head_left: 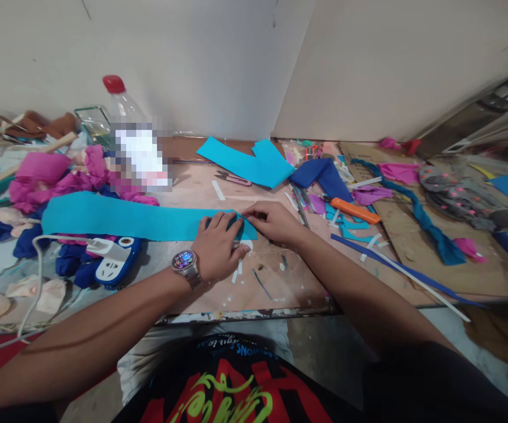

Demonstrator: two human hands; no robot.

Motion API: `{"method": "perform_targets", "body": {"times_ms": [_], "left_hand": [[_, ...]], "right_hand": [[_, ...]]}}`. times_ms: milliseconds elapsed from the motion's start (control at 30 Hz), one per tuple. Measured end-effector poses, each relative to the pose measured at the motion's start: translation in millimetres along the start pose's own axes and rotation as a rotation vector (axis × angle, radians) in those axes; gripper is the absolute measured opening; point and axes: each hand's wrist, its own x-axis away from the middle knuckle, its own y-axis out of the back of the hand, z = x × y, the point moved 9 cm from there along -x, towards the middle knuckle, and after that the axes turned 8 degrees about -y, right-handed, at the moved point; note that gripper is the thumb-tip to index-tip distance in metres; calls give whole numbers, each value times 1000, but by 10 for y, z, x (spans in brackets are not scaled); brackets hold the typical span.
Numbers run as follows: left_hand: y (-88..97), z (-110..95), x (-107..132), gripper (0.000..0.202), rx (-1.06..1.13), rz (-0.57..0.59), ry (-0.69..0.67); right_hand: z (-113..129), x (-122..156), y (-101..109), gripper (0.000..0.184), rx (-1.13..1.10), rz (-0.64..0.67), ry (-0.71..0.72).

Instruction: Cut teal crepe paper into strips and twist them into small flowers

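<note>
Two forearms of ours cross the near edge of a paint-flecked tan tabletop (298,291), the left wearing a round silver smartwatch (184,260). Left of it sits a rounded blue-and-white plastic power socket (112,265). Our left hand (219,247) lies palm down, fingers extended and slightly spread, on the right end of a long, flat turquoise fabric strip (104,217). Our right hand (274,222) is nearly closed, thumb and forefinger pinching the strip's edge beside the left fingertips. Beyond, pink-handled metal snips (239,180) lie near a folded turquoise fabric piece (254,166), before a whitish wall (219,70).
</note>
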Motion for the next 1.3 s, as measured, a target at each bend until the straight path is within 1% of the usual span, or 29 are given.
{"method": "perform_targets", "body": {"times_ms": [400,700,933,1167,1300], "left_hand": [[27,14,-5,58,19,-10,4],[35,30,-6,60,30,-28,8],[49,32,-4,56,30,-37,7],[67,27,-9,46,54,-41,12],[78,30,-2,47,44,-51,16]], "right_hand": [[12,5,-19,28,-16,3,14],[82,23,-19,25,40,-14,118],[114,27,-32,24,56,2,157],[124,35,-45,23,65,11,169],[142,43,-50,23,73,19,173]]}}
